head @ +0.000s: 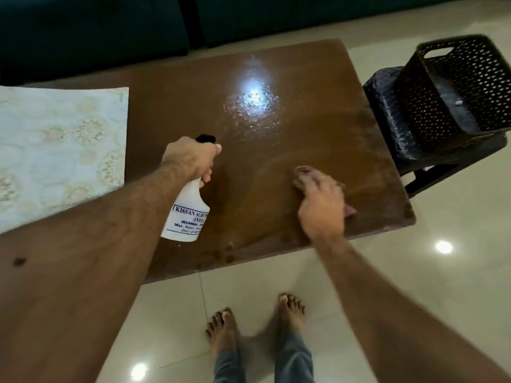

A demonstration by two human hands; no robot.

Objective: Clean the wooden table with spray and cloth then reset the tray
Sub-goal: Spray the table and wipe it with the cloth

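Observation:
The brown wooden table (276,78) has a wet, shiny patch (253,103) near its far middle. My left hand (190,158) is shut on the neck of a white spray bottle (186,214) with a black nozzle, held above the table's middle. My right hand (320,200) presses flat on the table near its right front corner. It covers a pinkish cloth (350,210), of which only small edges peek out. The hand is blurred. A black perforated basket (492,87) stands tilted on a dark stool off the table's right end.
A pale blue patterned runner (55,145) lies on the table's left part. The dark stool (387,106) stands close to the table's right edge. A dark sofa (110,29) runs behind the table. My bare feet (254,324) stand on glossy cream floor tiles.

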